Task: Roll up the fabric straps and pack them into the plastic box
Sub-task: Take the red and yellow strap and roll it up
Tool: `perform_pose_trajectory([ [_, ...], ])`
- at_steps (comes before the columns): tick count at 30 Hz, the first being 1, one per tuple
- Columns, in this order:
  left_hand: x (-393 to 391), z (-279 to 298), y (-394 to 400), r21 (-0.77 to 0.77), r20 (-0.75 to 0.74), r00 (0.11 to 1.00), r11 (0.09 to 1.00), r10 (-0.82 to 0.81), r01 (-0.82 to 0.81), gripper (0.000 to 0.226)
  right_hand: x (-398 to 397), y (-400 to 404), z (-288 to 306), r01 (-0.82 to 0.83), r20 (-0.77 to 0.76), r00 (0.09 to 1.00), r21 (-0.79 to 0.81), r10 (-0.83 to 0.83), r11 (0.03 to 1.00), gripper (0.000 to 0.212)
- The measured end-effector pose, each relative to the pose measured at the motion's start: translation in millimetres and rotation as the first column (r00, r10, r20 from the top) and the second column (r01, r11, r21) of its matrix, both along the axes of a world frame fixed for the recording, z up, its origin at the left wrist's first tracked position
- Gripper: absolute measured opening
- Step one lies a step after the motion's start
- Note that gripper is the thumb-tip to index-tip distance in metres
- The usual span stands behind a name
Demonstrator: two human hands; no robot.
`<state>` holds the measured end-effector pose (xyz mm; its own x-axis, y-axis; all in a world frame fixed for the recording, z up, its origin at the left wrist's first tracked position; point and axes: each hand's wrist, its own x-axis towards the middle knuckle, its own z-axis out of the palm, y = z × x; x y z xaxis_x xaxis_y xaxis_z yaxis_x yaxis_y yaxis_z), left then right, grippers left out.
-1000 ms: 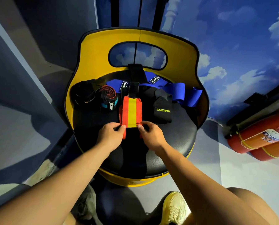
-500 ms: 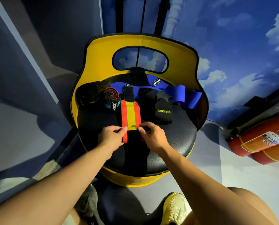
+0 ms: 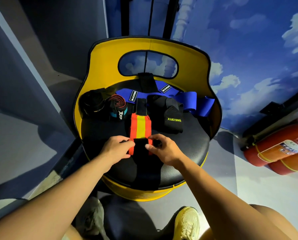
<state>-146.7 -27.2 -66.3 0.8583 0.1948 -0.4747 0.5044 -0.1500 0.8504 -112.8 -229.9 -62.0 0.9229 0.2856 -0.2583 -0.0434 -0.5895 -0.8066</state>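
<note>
A red strap with a yellow middle stripe [image 3: 140, 126] lies lengthwise on the black seat of a yellow chair [image 3: 193, 141], its black hook-and-loop tab pointing to the backrest. Its near end is folded into a small roll with a black face [image 3: 141, 147]. My left hand [image 3: 117, 148] pinches the roll's left edge and my right hand [image 3: 163, 148] pinches its right edge. Behind lie a rolled black strap [image 3: 92, 105], a rolled black, red and teal strap [image 3: 117, 108], a black strap marked XUEYING [image 3: 169, 115] and loose blue straps [image 3: 188, 103]. No plastic box is in view.
The yellow backrest [image 3: 144, 47] with an oval opening curves round the seat's back and sides. Two red fire extinguishers [image 3: 279, 149] lie on the floor at the right. A grey wall stands at the left. My shoe [image 3: 186, 224] is on the floor below the seat.
The strap's near end has been rolled over once more, so the black face now shows between my hands and the flat red-and-yellow length is shorter. The camera view has shifted down slightly.
</note>
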Motion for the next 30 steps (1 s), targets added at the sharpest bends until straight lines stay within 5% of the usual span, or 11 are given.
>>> perform_pose_trajectory([
  [5,13,-5,3,0.101,-0.024,0.997,0.992,-0.079,0.081,0.012,11,13,-3,0.067,0.001,0.998,-0.030,-0.067,0.997,0.034],
  [9,22,-12,-1,0.186,0.062,0.998,0.982,0.029,-0.040,0.020,17,22,-6,0.184,0.035,0.983,-0.054,-0.182,0.981,0.037],
  [13,21,-15,-4,0.179,0.131,0.988,0.978,0.082,-0.105,0.030,10,34,-13,0.245,0.224,0.951,-0.126,-0.213,0.961,0.033],
  [15,19,-14,-4,0.136,0.123,0.986,0.983,0.109,-0.126,0.029,7,35,-10,0.213,0.195,0.963,-0.132,-0.186,0.968,0.031],
  [17,15,-15,-4,0.085,0.097,0.983,0.983,0.157,-0.165,0.025,2,33,-2,0.171,0.011,0.985,-0.035,-0.171,0.985,0.027],
  [20,4,-12,-9,0.037,0.068,0.973,0.974,0.222,-0.225,0.017,-6,24,7,0.136,-0.156,0.979,0.038,-0.129,0.990,0.042],
  [30,-7,-2,-5,-0.028,-0.014,0.999,0.999,0.044,-0.045,0.025,-13,11,8,-0.019,0.013,1.000,-0.096,0.021,0.995,0.041],
])
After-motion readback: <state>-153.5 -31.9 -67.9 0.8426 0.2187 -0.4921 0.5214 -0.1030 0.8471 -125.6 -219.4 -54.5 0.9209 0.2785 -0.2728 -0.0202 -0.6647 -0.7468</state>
